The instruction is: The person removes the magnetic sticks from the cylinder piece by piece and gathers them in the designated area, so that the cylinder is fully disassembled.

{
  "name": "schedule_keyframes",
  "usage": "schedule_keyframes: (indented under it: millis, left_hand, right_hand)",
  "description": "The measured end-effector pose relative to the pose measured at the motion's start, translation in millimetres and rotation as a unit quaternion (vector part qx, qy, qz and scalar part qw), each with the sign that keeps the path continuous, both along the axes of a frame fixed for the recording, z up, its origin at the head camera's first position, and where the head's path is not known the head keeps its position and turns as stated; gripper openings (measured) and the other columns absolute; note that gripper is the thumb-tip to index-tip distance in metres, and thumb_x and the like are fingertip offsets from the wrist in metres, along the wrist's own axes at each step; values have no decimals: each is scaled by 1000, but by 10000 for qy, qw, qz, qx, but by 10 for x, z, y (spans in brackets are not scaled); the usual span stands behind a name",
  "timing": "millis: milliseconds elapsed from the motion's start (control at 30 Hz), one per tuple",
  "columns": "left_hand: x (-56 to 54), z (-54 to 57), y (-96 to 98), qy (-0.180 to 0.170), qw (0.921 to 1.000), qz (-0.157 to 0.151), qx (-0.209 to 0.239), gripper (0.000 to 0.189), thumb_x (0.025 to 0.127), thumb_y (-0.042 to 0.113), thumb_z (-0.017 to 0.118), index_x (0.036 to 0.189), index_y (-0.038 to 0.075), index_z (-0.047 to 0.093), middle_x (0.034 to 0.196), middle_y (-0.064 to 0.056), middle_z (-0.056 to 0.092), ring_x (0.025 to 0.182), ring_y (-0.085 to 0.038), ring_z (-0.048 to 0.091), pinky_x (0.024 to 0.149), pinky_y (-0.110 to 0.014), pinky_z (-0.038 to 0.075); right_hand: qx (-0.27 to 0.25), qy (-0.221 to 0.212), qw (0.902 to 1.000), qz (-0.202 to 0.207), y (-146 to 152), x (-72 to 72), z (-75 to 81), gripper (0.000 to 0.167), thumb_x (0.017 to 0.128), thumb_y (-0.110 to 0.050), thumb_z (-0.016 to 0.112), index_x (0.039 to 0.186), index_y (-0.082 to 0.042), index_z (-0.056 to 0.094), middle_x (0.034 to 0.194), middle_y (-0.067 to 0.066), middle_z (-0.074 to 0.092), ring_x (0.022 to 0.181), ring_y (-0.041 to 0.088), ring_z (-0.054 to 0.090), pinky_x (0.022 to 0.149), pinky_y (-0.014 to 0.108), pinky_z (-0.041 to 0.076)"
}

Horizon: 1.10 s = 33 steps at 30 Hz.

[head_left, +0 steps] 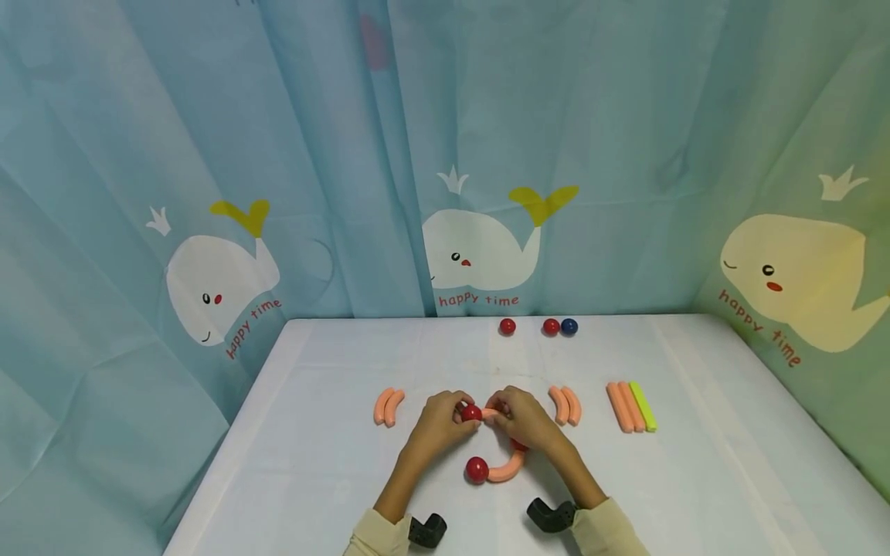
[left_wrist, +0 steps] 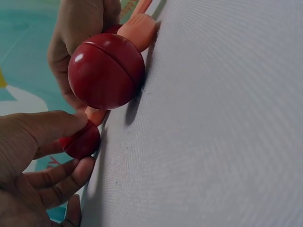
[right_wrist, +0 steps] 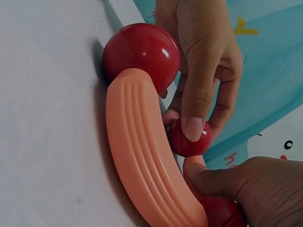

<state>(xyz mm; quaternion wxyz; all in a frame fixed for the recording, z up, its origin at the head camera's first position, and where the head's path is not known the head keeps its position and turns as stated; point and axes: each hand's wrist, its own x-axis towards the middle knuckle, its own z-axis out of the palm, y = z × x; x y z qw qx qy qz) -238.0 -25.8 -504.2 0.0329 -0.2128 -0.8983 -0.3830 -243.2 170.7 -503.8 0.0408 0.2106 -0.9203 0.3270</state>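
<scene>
My left hand (head_left: 436, 423) pinches a red ball (head_left: 471, 414) between thumb and fingers over the middle of the white table. Opposite it, my right hand (head_left: 523, 417) holds a curved orange stick (head_left: 490, 414) whose end meets that ball. In the right wrist view, the stick's other end runs to a second red ball (right_wrist: 222, 211) beside my right hand. From there a larger-looking curved orange stick (right_wrist: 137, 146), with grooves along it, leads to a third red ball (right_wrist: 142, 56). Together they make an open curve lying toward me.
Two curved orange sticks (head_left: 383, 407) lie to the left and two more (head_left: 572, 406) to the right. Farther right are two straight orange sticks (head_left: 621, 408) and a lime one (head_left: 643, 407). Two red balls (head_left: 507, 327) and a blue ball (head_left: 569, 327) sit along the back edge.
</scene>
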Motion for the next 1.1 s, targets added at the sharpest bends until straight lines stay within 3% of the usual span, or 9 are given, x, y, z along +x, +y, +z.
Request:
schedule_keyframes:
  millis: [633, 967, 1100]
  left_hand:
    - [-24, -33, -8, 152, 9998, -1, 108, 26, 78, 15, 79, 101, 7, 70, 73, -3, 62, 63, -1, 46, 57, -16, 41]
    - [-41, -17, -54, -276, 9983, 268, 433, 22, 80, 12, 74, 101, 8, 70, 72, 1, 61, 63, -2, 48, 56, -18, 42]
    - [-51, -2, -67, -313, 9985, 229, 383, 24, 80, 13, 74, 103, 7, 69, 74, 0, 62, 64, -2, 49, 57, -18, 44]
  right_hand:
    - [156, 58, 9999, 11, -11, 26, 20, 8, 86, -12, 73, 90, -7, 68, 80, -1, 57, 70, 6, 47, 62, 22, 41]
    - [210, 50, 9998, 15, 12, 19, 37, 8, 87, -14, 73, 89, -8, 68, 80, -2, 59, 72, 6, 50, 64, 23, 44]
    - [198, -25, 9998, 45, 24, 14, 48, 9, 88, -16, 73, 89, -8, 68, 80, -2, 59, 72, 6, 49, 64, 22, 44]
